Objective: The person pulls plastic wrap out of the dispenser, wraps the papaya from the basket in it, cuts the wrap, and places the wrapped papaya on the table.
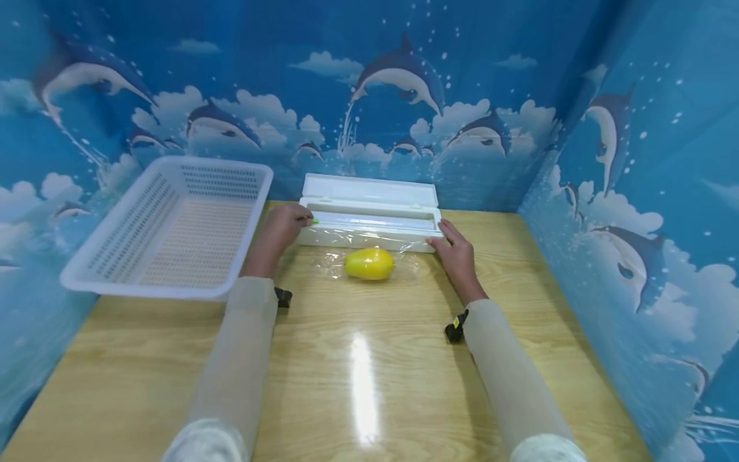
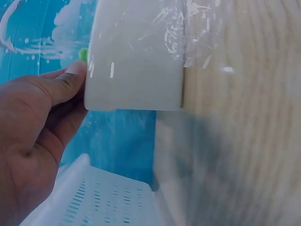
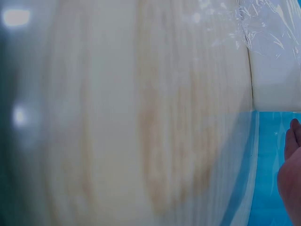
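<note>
Head view, left hand: I see the left hand [image 1: 279,226] at the box's left end, thumb and fingers pinching a small green tab [image 1: 315,221].
Head view, right hand: the right hand [image 1: 458,253] touches the right end of the box, thumb apart from the fingers, which lie fairly straight.
Head view, white box: from my seat, the long box [image 1: 346,203] sits near the table's far edge, its lid [image 1: 369,187] tipped back and a pale roll [image 1: 375,221] inside.
Head view, yellow fruit: it [image 1: 368,264] lies just in front of the box, between the hands, with clear film [image 1: 328,262] around it; I cannot tell whether it is fully wrapped.
Head view, basket: the white basket [image 1: 157,290] stands left of the box on the wooden table [image 1: 312,372].
Left wrist view, pinch: I get the thumb and fingers at the green tab, beside the box's edge, film glinting over its face.
Right wrist view, fingertips: mostly blurred wood for me; the fingers show beside the box end, partly cut off.
</note>
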A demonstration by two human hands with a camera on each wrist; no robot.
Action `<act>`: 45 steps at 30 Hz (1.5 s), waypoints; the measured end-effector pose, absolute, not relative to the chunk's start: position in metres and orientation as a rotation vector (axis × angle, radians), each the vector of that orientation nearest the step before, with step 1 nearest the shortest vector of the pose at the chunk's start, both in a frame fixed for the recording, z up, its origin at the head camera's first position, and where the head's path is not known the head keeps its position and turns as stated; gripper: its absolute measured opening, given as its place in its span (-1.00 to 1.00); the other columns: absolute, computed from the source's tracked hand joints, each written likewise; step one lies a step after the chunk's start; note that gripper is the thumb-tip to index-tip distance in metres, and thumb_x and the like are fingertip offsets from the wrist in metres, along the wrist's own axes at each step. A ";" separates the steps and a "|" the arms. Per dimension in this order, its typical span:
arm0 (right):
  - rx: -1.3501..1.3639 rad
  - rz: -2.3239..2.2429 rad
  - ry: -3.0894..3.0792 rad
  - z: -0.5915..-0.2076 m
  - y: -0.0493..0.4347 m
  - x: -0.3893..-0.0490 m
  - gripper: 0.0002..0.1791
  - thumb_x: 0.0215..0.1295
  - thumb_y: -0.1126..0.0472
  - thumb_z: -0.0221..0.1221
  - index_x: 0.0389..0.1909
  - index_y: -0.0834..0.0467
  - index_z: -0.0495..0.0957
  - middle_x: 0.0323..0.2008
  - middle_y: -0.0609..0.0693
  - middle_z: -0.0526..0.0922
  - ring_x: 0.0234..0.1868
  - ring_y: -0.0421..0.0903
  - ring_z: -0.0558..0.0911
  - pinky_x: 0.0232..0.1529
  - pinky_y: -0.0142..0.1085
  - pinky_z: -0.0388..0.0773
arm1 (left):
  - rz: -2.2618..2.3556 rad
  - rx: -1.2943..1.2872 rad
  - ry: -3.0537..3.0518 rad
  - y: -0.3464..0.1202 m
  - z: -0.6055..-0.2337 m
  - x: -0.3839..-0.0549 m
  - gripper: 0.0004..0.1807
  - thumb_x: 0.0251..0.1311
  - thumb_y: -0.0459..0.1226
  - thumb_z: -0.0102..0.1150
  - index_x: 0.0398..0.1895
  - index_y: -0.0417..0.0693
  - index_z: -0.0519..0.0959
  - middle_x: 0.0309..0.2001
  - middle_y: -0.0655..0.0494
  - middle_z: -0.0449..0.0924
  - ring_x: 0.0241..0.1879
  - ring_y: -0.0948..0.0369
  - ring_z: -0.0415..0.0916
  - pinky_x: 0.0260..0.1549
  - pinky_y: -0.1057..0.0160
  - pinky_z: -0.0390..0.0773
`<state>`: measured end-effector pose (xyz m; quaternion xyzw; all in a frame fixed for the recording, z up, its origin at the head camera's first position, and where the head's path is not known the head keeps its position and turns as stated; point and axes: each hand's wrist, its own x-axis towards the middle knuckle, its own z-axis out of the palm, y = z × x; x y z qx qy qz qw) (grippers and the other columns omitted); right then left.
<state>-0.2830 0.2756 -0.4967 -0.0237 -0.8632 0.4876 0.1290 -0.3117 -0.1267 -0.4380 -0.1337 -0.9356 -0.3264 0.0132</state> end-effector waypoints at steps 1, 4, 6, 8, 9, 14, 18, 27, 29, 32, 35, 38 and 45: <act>-0.067 1.417 -2.513 -0.497 0.277 -0.283 -0.30 0.29 -0.12 0.33 0.40 0.02 0.41 0.47 -0.12 0.36 0.51 -0.09 0.29 0.51 -0.15 0.22 | -1.019 -0.428 -2.900 -0.128 -0.439 -0.312 -0.78 0.40 -0.38 0.14 0.02 -0.20 0.68 0.04 -0.16 0.67 0.12 -0.10 0.57 0.14 -0.08 0.58; -0.060 1.426 -2.524 -0.499 0.279 -0.283 -0.29 0.29 -0.13 0.32 0.41 0.00 0.40 0.47 -0.12 0.35 0.51 -0.10 0.28 0.51 -0.16 0.23 | -1.016 -0.442 -2.868 -0.129 -0.443 -0.311 -0.78 0.41 -0.37 0.13 0.02 -0.22 0.68 0.05 -0.17 0.67 0.12 -0.11 0.57 0.15 -0.08 0.58; -0.065 1.431 -2.525 -0.499 0.280 -0.284 -0.28 0.28 -0.15 0.32 0.41 -0.02 0.39 0.48 -0.13 0.34 0.52 -0.11 0.28 0.51 -0.16 0.23 | -1.017 -0.446 -2.849 -0.130 -0.445 -0.311 -0.77 0.41 -0.37 0.14 0.02 -0.23 0.68 0.05 -0.18 0.67 0.12 -0.12 0.57 0.14 -0.09 0.58; -0.071 1.436 -2.523 -0.498 0.280 -0.283 -0.28 0.28 -0.15 0.32 0.41 -0.02 0.39 0.48 -0.14 0.34 0.52 -0.12 0.27 0.52 -0.16 0.21 | -1.026 -0.450 -2.829 -0.131 -0.447 -0.311 -0.77 0.41 -0.37 0.14 0.02 -0.24 0.68 0.05 -0.19 0.67 0.12 -0.13 0.57 0.15 -0.09 0.58; -0.073 1.436 -2.521 -0.498 0.280 -0.283 -0.28 0.28 -0.16 0.32 0.41 -0.02 0.39 0.48 -0.14 0.34 0.52 -0.12 0.27 0.52 -0.16 0.21 | -1.038 -0.445 -2.820 -0.131 -0.448 -0.312 -0.77 0.40 -0.37 0.15 0.02 -0.24 0.68 0.05 -0.19 0.67 0.12 -0.13 0.57 0.15 -0.09 0.58; -0.080 1.442 -2.521 -0.497 0.279 -0.284 -0.28 0.28 -0.16 0.33 0.41 -0.02 0.40 0.47 -0.16 0.35 0.52 -0.13 0.27 0.52 -0.18 0.20 | -1.073 -0.473 -2.766 -0.135 -0.452 -0.313 -0.78 0.40 -0.39 0.14 0.00 -0.29 0.67 0.05 -0.26 0.65 0.11 -0.18 0.56 0.16 -0.12 0.56; -0.076 1.429 -2.554 -0.497 0.276 -0.284 -0.27 0.28 -0.20 0.30 0.42 -0.05 0.38 0.48 -0.20 0.32 0.52 -0.15 0.25 0.52 -0.19 0.20 | -1.081 -0.450 -2.714 -0.145 -0.457 -0.313 -0.79 0.38 -0.46 0.12 -0.03 -0.37 0.66 0.06 -0.32 0.64 0.13 -0.23 0.55 0.18 -0.17 0.52; -0.050 1.431 -2.561 -0.497 0.278 -0.280 -0.26 0.34 -0.21 0.24 0.47 -0.06 0.30 0.53 -0.11 0.24 0.56 -0.09 0.19 0.53 -0.13 0.17 | -1.077 -0.328 -2.775 -0.147 -0.455 -0.311 -0.75 0.42 -0.39 0.11 0.07 -0.27 0.65 0.17 -0.22 0.62 0.23 -0.15 0.50 0.25 -0.13 0.49; -0.042 1.438 -2.569 -0.497 0.276 -0.279 -0.25 0.35 -0.22 0.23 0.48 -0.07 0.28 0.54 -0.09 0.22 0.56 -0.09 0.18 0.53 -0.13 0.17 | -1.090 -0.283 -2.798 -0.147 -0.454 -0.308 -0.73 0.44 -0.37 0.09 0.10 -0.25 0.63 0.20 -0.21 0.59 0.26 -0.14 0.47 0.29 -0.13 0.45; -0.036 1.442 -2.584 -0.495 0.274 -0.276 -0.24 0.36 -0.23 0.21 0.50 -0.09 0.25 0.56 -0.14 0.19 0.57 -0.09 0.16 0.54 -0.12 0.16 | -1.092 -0.234 -2.822 -0.146 -0.452 -0.304 -0.70 0.46 -0.32 0.07 0.15 -0.24 0.60 0.23 -0.20 0.56 0.29 -0.14 0.44 0.33 -0.13 0.40; -0.029 1.435 -2.591 -0.493 0.273 -0.275 -0.23 0.37 -0.21 0.20 0.52 -0.08 0.24 0.56 -0.17 0.18 0.57 -0.07 0.16 0.54 -0.10 0.16 | -1.095 -0.214 -2.818 -0.144 -0.450 -0.301 -0.68 0.48 -0.29 0.06 0.18 -0.24 0.58 0.24 -0.22 0.55 0.29 -0.15 0.43 0.34 -0.15 0.37; -0.030 1.441 -2.575 -0.490 0.273 -0.274 -0.25 0.38 -0.15 0.23 0.50 -0.03 0.27 0.55 -0.14 0.21 0.56 -0.03 0.20 0.53 -0.07 0.17 | -1.131 -0.212 -2.787 -0.141 -0.449 -0.297 -0.66 0.47 -0.26 0.10 0.18 -0.24 0.58 0.23 -0.22 0.56 0.27 -0.14 0.45 0.33 -0.14 0.39; -0.009 1.465 -2.546 -0.489 0.274 -0.275 -0.29 0.37 -0.08 0.26 0.47 0.04 0.33 0.53 -0.07 0.26 0.54 -0.02 0.23 0.52 -0.08 0.21 | -1.173 -0.259 -2.722 -0.135 -0.448 -0.291 -0.66 0.41 -0.25 0.18 0.15 -0.22 0.60 0.11 -0.20 0.60 0.08 -0.08 0.55 0.12 -0.08 0.57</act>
